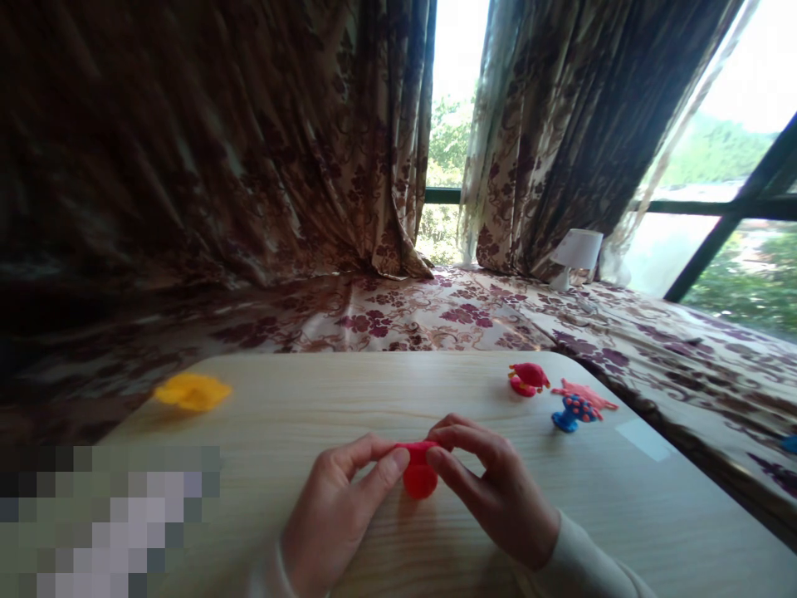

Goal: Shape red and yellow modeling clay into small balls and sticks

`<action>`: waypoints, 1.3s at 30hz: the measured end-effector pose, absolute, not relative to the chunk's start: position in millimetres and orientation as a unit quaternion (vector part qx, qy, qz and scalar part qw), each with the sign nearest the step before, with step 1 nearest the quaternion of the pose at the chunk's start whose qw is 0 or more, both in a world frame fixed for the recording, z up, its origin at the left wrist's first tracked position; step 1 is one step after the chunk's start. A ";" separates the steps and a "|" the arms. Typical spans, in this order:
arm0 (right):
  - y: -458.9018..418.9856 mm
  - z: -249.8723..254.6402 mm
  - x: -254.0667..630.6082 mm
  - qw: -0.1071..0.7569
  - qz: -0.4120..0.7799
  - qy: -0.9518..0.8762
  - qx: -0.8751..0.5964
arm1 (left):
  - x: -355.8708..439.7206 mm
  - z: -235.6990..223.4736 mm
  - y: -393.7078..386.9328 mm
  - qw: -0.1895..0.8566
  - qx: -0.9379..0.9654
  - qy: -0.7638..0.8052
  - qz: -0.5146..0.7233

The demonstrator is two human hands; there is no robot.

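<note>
Head view: both bare hands meet near the middle of the pale wood-grained surface (299,407), with a red piece (421,477) between them. Its upper part is a narrow, pinkish-red strip running from one set of fingers to the other; below it sits a rounded, brighter red part, framed by the two thumbs. Whether these are one body or two parts pressed together, I cannot tell, nor whether the underside touches the surface.

The left hand (333,502) pinches the strip's left end, thumb in front and index finger behind. The right hand (498,482) grips the other end in the same way, its thumb and index finger closed on the strip. The rounded part lies lower than the fingertips, in the gap between the hands. A light sleeve (591,556) covers the right wrist.

Away to the left, a yellow piece (193,392) lies near the surface's edge. Toward the far right corner stands a dark red figure (529,378) on a pinkish-red base; near it are a blue stand (566,419) topped with coral dots and, just behind, a flat coral piece (589,394). Beyond the surface spreads a floral cloth (466,316), with a white lamp (579,249) by the window.
</note>
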State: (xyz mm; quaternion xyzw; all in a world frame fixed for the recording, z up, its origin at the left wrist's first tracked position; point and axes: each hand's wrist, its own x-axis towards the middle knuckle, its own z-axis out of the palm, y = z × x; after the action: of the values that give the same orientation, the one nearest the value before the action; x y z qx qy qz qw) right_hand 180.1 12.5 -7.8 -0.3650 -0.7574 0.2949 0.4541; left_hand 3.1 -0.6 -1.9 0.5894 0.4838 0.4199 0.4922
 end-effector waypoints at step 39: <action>10.0 -11.1 180.0 0.443 0.254 -0.796 -0.325 | 3.6 -0.6 -0.1 0.664 0.508 0.396 0.379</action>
State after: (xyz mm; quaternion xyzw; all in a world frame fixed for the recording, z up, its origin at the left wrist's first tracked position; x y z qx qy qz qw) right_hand 180.0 10.0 -11.1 -0.3250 -0.7962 0.2540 0.4425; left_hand 3.6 -0.1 -0.6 0.5082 0.3963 0.3794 0.6639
